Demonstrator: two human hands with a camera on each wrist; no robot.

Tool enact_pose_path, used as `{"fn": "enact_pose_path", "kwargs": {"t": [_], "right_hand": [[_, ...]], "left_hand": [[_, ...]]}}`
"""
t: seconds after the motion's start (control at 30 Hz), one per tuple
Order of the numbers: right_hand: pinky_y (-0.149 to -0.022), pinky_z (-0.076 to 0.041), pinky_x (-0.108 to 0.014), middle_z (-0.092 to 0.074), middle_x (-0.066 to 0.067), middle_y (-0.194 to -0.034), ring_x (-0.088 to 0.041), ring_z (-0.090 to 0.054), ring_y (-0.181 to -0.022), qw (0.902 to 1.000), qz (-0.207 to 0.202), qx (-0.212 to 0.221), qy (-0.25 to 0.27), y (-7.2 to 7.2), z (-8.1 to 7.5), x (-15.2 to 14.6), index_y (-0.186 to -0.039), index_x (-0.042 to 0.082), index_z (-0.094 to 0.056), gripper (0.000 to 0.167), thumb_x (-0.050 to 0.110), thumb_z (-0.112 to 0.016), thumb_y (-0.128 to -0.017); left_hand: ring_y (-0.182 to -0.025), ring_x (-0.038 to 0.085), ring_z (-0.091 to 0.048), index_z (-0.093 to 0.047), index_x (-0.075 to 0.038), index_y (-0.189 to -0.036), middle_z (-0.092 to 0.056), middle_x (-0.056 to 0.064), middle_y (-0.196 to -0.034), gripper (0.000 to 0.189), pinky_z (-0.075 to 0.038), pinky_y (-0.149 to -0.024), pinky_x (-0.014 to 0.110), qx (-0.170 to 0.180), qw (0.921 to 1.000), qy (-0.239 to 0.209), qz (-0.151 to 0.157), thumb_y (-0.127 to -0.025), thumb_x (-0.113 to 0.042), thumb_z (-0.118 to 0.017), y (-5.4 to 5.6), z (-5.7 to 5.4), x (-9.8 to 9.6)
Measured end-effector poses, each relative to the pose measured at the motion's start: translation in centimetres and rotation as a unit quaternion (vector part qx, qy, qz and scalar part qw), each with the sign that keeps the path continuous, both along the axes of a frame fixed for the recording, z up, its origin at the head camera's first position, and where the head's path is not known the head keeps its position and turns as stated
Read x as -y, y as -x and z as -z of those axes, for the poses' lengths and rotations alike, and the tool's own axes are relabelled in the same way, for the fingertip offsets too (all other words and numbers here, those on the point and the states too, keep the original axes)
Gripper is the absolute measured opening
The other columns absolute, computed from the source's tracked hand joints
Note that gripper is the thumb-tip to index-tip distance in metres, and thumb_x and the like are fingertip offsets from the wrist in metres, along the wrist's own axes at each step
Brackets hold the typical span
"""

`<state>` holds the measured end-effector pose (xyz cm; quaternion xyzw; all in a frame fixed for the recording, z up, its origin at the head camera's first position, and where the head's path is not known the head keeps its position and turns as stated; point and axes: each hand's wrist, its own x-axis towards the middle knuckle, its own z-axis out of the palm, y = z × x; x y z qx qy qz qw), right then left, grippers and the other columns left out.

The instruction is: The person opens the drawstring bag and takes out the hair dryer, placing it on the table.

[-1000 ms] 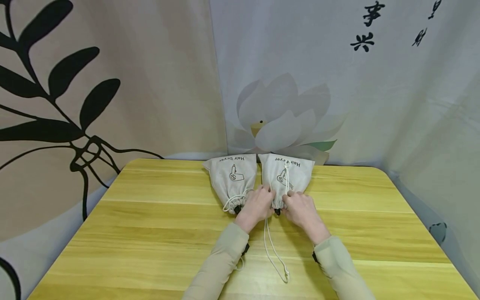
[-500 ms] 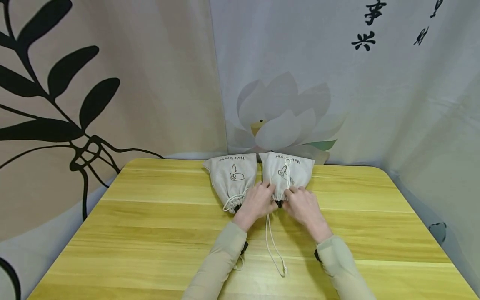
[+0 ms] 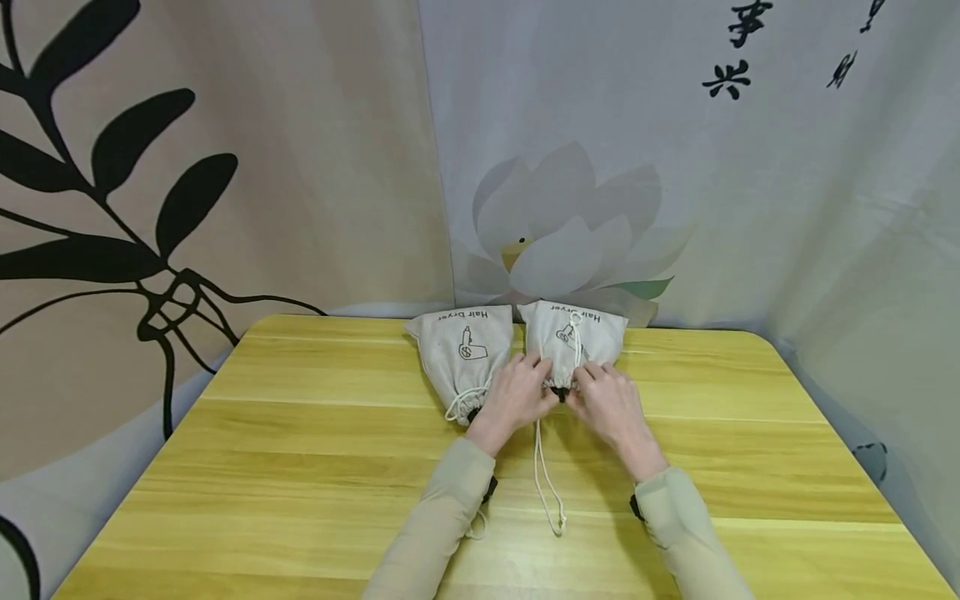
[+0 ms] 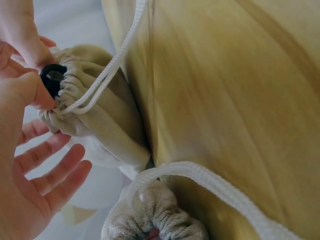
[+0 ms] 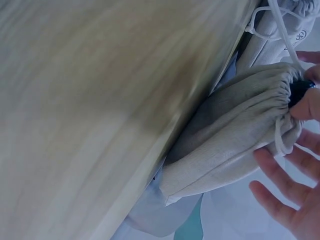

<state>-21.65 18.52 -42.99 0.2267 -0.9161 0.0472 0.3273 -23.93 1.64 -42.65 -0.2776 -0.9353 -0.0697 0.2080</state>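
Side by side at the table's far edge are two grey fabric drawstring bags printed "Hair Dryer". My left hand (image 3: 517,392) pinches the gathered mouth of the right-hand bag (image 3: 609,335) between thumb and fingers from its left side. From the other side my right hand (image 3: 611,404) pinches the same mouth. Between the two thumbs, a black loop (image 4: 51,91) pokes out of the opening. One white drawstring (image 3: 542,471) trails toward me, and another cord (image 3: 577,337) lies over the bag's printed face. In the right wrist view, the lower fingers (image 5: 280,180) spread beside the cloth.
The left-hand bag (image 3: 465,371) lies close beside my left hand, its mouth cinched and cord looped on top. Under everything is a yellow wooden table (image 3: 315,467). A printed curtain (image 3: 337,167) hangs right behind the far edge.
Both hands have shifted slightly away from me, raising the right-hand bag's mouth, so the bag looks shorter. The trailing drawstring's end has slid away from me. The left-hand bag stays put.
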Motion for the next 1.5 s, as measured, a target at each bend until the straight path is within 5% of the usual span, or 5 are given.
{"fn": "enact_pose_path", "kwargs": {"t": [0.4,0.8,1.23,1.5], "right_hand": [[-0.05,-0.049,-0.03,-0.066,-0.008,-0.074,-0.021,-0.056,-0.061,0.9999,0.002,0.004,0.014,0.1,-0.4,-0.4,-0.08,0.004,-0.065,0.015,0.011,-0.073,-0.07],[-0.049,-0.048,-0.03,-0.064,-0.007,-0.071,-0.021,-0.054,-0.059,0.9996,0.014,0.009,0.022,-0.1,-0.5,-0.6,-0.078,0.005,-0.063,0.018,0.014,-0.076,-0.07],[-0.05,-0.048,-0.032,-0.066,-0.009,-0.075,-0.023,-0.055,-0.061,0.9993,0.019,0.011,0.029,-0.1,-0.5,-1.0,-0.083,0.004,-0.065,0.018,0.013,-0.074,-0.07],[-0.049,-0.048,-0.031,-0.067,-0.008,-0.076,-0.022,-0.056,-0.061,0.9989,0.017,0.008,0.042,-0.1,-0.4,-1.2,-0.084,0.005,-0.067,0.018,0.012,-0.074,-0.07]], "left_hand": [[-0.073,0.014,-0.055,-0.059,-0.017,-0.087,-0.06,-0.003,-0.083,0.018,-0.045,-0.06,0.021,-0.007,0.9999,-0.015,0.001,-0.077,-0.03,-0.066,0.4,-0.3,0.1],[-0.08,0.013,-0.057,-0.062,-0.019,-0.094,-0.064,-0.004,-0.09,0.022,-0.049,-0.073,0.026,0.022,0.9995,-0.018,-0.01,-0.08,-0.036,-0.066,0.4,-0.8,0.4],[-0.08,0.013,-0.057,-0.062,-0.018,-0.093,-0.063,-0.003,-0.09,0.021,-0.05,-0.067,0.023,0.032,0.999,-0.027,-0.012,-0.08,-0.034,-0.065,0.4,-0.8,0.6],[-0.088,0.015,-0.06,-0.062,-0.018,-0.097,-0.064,-0.003,-0.096,0.025,-0.053,-0.073,0.026,0.056,0.9979,-0.027,-0.02,-0.081,-0.037,-0.066,0.5,-0.8,0.7]]}}
